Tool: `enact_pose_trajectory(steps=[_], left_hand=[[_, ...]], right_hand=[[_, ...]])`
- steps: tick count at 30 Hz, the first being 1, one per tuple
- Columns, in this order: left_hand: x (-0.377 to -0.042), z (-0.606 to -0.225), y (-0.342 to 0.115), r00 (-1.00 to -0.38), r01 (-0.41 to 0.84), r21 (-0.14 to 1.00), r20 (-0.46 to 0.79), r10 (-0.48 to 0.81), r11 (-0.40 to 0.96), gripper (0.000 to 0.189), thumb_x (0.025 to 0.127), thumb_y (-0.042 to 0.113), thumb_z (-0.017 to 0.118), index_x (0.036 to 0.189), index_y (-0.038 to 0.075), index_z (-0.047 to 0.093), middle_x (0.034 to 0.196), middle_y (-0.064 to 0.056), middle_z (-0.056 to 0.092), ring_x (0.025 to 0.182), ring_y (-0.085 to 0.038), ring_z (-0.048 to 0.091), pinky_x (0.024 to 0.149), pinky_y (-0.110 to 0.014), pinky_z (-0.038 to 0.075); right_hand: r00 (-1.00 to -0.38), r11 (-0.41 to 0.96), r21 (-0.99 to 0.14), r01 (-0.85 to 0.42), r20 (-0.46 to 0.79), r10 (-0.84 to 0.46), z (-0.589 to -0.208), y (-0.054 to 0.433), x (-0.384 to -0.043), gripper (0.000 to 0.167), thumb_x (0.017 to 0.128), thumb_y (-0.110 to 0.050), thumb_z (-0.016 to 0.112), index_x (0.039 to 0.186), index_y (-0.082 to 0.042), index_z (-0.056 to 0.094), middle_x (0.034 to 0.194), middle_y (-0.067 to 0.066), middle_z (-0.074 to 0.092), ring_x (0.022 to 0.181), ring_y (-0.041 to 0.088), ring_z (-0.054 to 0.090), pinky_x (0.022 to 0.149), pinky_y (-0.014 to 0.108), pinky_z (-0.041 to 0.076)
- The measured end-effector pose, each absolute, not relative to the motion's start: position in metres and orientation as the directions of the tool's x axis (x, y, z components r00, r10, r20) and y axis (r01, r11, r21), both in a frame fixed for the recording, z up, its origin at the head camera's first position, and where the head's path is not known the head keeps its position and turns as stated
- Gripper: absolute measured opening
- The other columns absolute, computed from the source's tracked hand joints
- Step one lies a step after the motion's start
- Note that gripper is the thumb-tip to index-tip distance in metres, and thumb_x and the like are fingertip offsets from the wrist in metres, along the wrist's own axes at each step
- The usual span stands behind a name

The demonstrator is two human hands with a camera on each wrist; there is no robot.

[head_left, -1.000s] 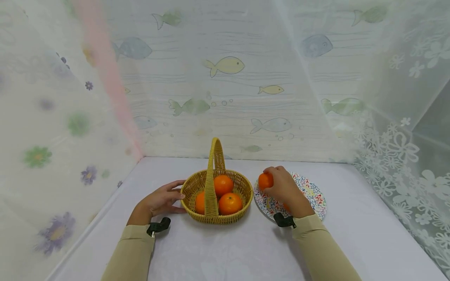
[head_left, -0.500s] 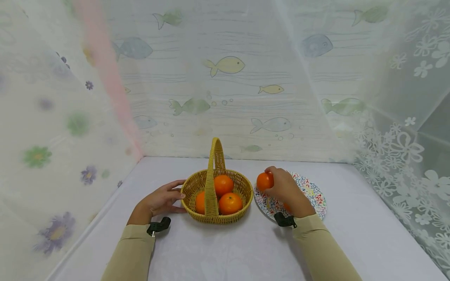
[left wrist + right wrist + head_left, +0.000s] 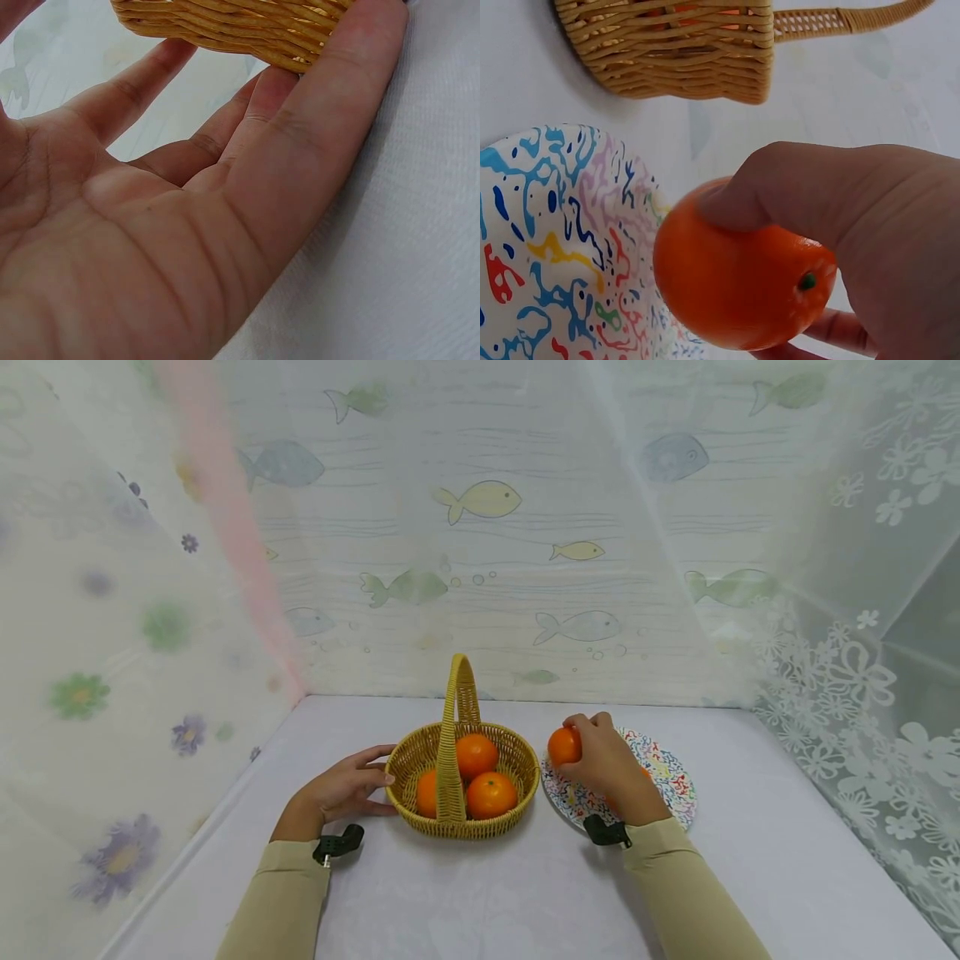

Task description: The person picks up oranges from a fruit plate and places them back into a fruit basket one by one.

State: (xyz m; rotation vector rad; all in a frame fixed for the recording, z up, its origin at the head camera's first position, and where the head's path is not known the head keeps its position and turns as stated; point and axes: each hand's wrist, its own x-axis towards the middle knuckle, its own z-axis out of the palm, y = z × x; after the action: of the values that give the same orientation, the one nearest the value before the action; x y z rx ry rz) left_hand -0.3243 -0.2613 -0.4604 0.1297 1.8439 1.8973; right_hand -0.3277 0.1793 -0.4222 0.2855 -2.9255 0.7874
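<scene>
White tabletop, right of centre: my right fingers pinch an orange, nudged slightly leftward, outside the wicker basket; left fingers spread.

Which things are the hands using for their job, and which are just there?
Looks like part of the job:
- right hand, holding an orange
- left hand, touching the basket
- three oranges inside the basket
- patterned plate

Just there:
- fish curtain behind
- flowery sheet on the left
- white tablecloth underneath
</scene>
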Motion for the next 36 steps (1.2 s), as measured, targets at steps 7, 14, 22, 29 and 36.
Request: enact_pose_trajectory(steps=[7, 14, 22, 29, 36], left_hand=[[-0.324, -0.460, -0.261, -0.879, -0.275, 0.961, -0.266, 0.395, 0.036, 0.074, 0.096, 0.010, 0.066, 0.162, 0.015, 0.032, 0.163, -0.021, 0.036, 0.143, -0.037, 0.046, 0.100, -0.065, 0.053], [-0.324, -0.459, -0.261, -0.877, -0.267, 0.963, -0.258, 0.404, 0.037, 0.074, 0.097, 0.010, 0.065, 0.162, 0.015, 0.030, 0.164, -0.021, 0.035, 0.144, -0.038, 0.044, 0.100, -0.065, 0.052], [-0.324, -0.460, -0.261, -0.877, -0.272, 0.962, -0.260, 0.403, 0.029, 0.073, 0.097, 0.009, 0.064, 0.162, 0.015, 0.031, 0.164, -0.020, 0.034, 0.145, -0.037, 0.043, 0.100, -0.065, 0.052], [-0.323, -0.459, -0.261, -0.877, -0.269, 0.963, -0.256, 0.407, 0.024, 0.073, 0.097, 0.009, 0.064, 0.162, 0.015, 0.031, 0.169, -0.014, 0.027, 0.147, -0.039, 0.040, 0.101, -0.065, 0.052], [-0.324, -0.461, -0.261, -0.879, -0.269, 0.963, -0.258, 0.401, 0.029, 0.073, 0.097, 0.009, 0.065, 0.162, 0.015, 0.032, 0.166, -0.017, 0.031, 0.146, -0.038, 0.041, 0.100, -0.066, 0.052]], right_hand=[[-0.973, 0.830, -0.511, -0.224, 0.170, -0.158, -0.421, 0.181, -0.328, 0.070, 0.085, -0.031, 0.081, 0.146, -0.018, 0.051, 0.136, 0.021, 0.043, 0.112, 0.040, 0.058, 0.095, 0.060, 0.057], [-0.966, 0.833, -0.496, -0.243, 0.202, -0.162, -0.417, 0.180, -0.328, 0.072, 0.087, -0.034, 0.077, 0.151, -0.015, 0.048, 0.138, 0.020, 0.051, 0.115, 0.039, 0.056, 0.092, 0.060, 0.057], [-0.971, 0.836, -0.501, -0.222, 0.195, -0.140, -0.411, 0.177, -0.326, 0.073, 0.087, -0.037, 0.075, 0.150, -0.013, 0.047, 0.137, 0.017, 0.056, 0.114, 0.038, 0.055, 0.087, 0.054, 0.059], [-0.963, 0.830, -0.501, -0.244, 0.228, -0.145, -0.403, 0.175, -0.322, 0.068, 0.089, -0.042, 0.069, 0.147, -0.011, 0.050, 0.133, 0.015, 0.060, 0.109, 0.035, 0.054, 0.080, 0.044, 0.056], [-0.960, 0.811, -0.527, -0.256, 0.236, -0.150, -0.397, 0.172, -0.319, 0.065, 0.092, -0.044, 0.064, 0.145, -0.009, 0.051, 0.129, 0.014, 0.061, 0.107, 0.033, 0.053, 0.080, 0.042, 0.054]])
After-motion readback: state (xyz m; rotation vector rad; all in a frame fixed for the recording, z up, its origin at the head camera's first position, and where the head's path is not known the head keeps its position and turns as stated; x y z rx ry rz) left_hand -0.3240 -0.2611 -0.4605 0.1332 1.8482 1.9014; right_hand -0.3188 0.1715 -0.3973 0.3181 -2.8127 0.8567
